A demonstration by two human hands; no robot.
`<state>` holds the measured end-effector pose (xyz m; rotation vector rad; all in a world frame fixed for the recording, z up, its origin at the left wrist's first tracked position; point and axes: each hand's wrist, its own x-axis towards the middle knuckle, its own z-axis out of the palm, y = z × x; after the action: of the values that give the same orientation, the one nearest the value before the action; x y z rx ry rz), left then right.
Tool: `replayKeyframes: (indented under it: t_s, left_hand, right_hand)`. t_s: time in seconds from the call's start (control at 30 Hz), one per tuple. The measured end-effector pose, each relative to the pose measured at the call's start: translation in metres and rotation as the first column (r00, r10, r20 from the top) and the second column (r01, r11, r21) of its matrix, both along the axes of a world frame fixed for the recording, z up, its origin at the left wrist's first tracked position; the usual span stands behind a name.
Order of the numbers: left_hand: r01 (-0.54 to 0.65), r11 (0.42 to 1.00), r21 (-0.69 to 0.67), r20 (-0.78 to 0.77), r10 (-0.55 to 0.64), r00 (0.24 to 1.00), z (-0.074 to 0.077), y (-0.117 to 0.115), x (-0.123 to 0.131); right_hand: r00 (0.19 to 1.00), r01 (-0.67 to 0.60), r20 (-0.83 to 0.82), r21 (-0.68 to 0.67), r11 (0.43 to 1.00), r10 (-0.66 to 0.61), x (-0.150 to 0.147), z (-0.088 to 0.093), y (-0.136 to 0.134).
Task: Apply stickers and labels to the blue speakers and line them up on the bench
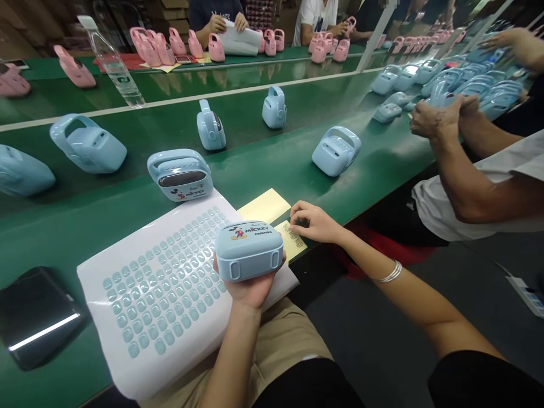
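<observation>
Since the left hand (250, 290) alone cups the speaker (249, 250) above the pad sheet (199, 334) and the right hand (312, 220) curls at the yellow paper (294, 242), its pinch impossible to tell, a tilt could drop the speaker or the left forearm (234, 351) drag the overhanging sheet.

The device (250, 260) at centre looks like matt plastic; left of it, glossy stickers (160, 345) dot a smooth paper sheet (144, 375). The table (263, 170) is glossy, the upper-left bottle (117, 71) clear plastic.

The held speaker (250, 252) partly hides the left grip (250, 290); the left edge crops another speaker (23, 171); the yellow label's (293, 242) print is unreadably small.
</observation>
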<state>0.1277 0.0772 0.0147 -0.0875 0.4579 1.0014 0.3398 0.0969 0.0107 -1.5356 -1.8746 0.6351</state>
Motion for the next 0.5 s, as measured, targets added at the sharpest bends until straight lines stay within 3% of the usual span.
replayKeyframes:
  t_s: [0.3, 0.5]
  left_hand:
    - [-0.002, 1.0, 0.025, -0.006, 0.002, 1.0, -0.002, 0.0, -0.001]
    - [-0.005, 1.0, 0.025, 0.004, 0.004, 1.0, -0.002, 0.0, 0.0]
  right_hand:
    - [1.0, -0.004, 0.025, 0.008, 1.0, 0.004, -0.001, -0.007, 0.011]
    - [0.992, -0.127, -0.021, -0.077, 0.989, 0.126, 0.01, 0.0, 0.004]
